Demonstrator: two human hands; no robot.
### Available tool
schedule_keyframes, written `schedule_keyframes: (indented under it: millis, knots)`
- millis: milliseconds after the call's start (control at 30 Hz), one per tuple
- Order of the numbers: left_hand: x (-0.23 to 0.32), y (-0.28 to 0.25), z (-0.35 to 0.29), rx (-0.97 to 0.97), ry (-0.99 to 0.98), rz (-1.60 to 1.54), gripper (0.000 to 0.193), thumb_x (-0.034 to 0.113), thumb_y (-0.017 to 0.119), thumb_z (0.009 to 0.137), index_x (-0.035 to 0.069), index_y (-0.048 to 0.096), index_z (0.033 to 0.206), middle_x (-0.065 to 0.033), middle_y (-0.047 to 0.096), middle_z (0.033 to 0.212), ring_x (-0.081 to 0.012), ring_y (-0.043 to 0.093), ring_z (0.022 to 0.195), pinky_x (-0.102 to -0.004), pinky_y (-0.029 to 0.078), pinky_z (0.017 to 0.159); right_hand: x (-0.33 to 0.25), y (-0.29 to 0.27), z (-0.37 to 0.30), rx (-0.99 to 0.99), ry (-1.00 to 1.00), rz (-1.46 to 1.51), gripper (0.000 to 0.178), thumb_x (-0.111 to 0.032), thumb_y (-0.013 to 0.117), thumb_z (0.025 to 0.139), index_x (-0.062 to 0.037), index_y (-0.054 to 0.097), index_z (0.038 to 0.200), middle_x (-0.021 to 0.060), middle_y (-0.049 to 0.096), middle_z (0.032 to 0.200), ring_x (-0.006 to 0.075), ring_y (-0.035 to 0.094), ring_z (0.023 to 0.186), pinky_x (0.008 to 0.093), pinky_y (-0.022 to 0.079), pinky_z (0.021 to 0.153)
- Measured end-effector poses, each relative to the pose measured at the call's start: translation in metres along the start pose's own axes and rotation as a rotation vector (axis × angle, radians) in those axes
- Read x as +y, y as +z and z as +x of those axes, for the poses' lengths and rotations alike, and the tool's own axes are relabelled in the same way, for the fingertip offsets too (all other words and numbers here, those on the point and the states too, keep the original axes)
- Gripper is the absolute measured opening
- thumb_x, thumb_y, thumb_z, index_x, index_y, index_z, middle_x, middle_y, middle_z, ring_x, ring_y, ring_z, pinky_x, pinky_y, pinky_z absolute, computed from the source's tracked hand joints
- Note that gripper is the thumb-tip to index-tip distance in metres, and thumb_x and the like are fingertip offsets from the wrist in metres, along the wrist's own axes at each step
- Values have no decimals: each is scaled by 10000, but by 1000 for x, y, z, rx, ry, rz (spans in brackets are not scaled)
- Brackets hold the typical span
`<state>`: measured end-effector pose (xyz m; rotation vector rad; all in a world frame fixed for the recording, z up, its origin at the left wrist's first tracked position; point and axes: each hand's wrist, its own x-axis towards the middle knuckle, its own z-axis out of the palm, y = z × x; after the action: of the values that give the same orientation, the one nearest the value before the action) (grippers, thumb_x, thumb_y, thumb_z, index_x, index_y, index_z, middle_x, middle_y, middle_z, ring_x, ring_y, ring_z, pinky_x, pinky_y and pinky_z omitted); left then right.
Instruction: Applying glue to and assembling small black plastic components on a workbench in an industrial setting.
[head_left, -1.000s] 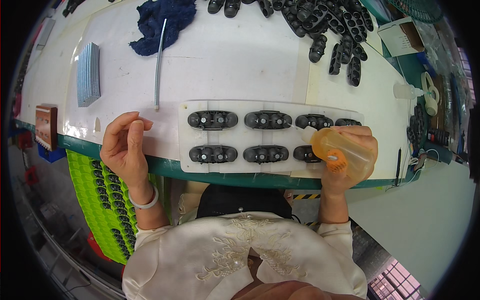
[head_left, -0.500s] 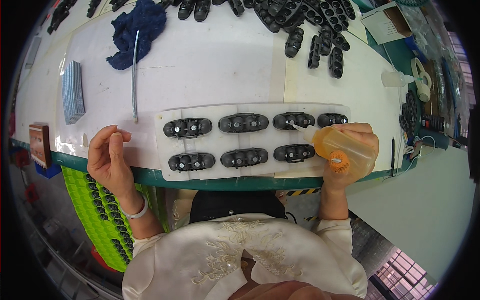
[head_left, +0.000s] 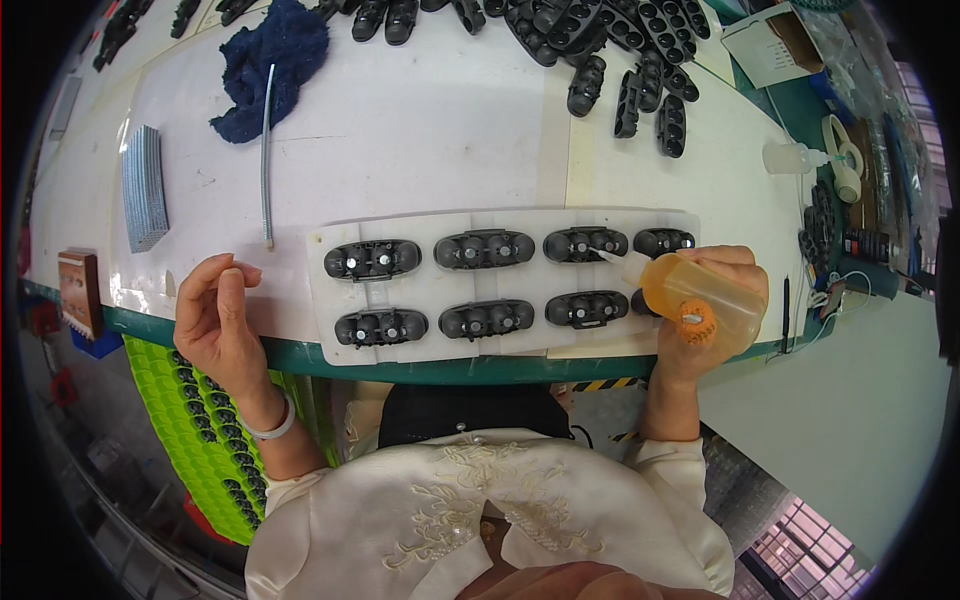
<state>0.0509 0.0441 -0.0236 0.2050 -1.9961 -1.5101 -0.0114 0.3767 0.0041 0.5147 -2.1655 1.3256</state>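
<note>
My right hand [head_left: 712,300] is wrapped round a translucent squeeze bottle [head_left: 735,305] of amber liquid, held tilted with its narrow nozzle pointing left. The nozzle tip is at the right part of the third black part [head_left: 585,244] in the upper row; I cannot tell whether they touch. A round orange piece [head_left: 697,320] shows at the bottle's near side. Two rows of such black oblong parts lie on a white fixture board [head_left: 385,292], several with small shiny silver dots. Hand and bottle partly hide the lower right part. My left hand [head_left: 218,315] rests empty left of the board, fingers loosely bent and apart.
A blue cloth [head_left: 275,60], a thin rod [head_left: 266,170] and a stack of silvery strips [head_left: 146,190] lie on the left. More black parts [head_left: 580,25] are heaped at the back. A small white bottle [head_left: 790,158] lies far right. A green tray [head_left: 190,430] sits below the table edge.
My right hand and the squeeze bottle have moved slightly right, the nozzle tip shifting along the third upper part. More of the lower right black part shows. My left hand has hardly moved.
</note>
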Motion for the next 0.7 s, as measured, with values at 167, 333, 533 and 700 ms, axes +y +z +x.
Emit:
schedule_keyframes:
  millis: [167, 333, 533, 700]
  knots:
    - [0, -1, 0, -3, -2, 10, 128, 4, 546, 817, -51, 564, 930, -94, 596, 746, -111, 548, 677, -196, 431, 650, 2, 0, 1, -51, -17, -47, 223, -174, 573, 782, 27, 490, 829, 121, 521, 760, 192, 542, 695, 263, 471, 624]
    - [1, 1, 1, -8, 6, 20, 130, 12, 546, 820, -52, 563, 932, -96, 597, 747, -113, 548, 677, -198, 428, 648, 7, 1, -2, -24, 6, 123, 334, -239, 614, 753, 60, 511, 861, 172, 566, 816, 204, 550, 737, 270, 469, 649]
    - [-2, 1, 1, 4, 0, 20, 131, 13, 546, 821, -51, 565, 934, -91, 592, 743, -113, 546, 683, -197, 426, 649, 2, -3, 4, -32, -39, -30, 278, -237, 576, 800, 25, 486, 818, 110, 515, 757, 197, 538, 692, 266, 468, 599]
    - [0, 1, 1, 16, -11, 15, 125, 7, 540, 823, -47, 568, 932, -86, 583, 744, -112, 536, 684, -199, 418, 647, 2, -14, 0, 59, -38, -85, 199, -146, 588, 785, 21, 485, 818, 92, 496, 741, 192, 537, 688, 247, 461, 585]
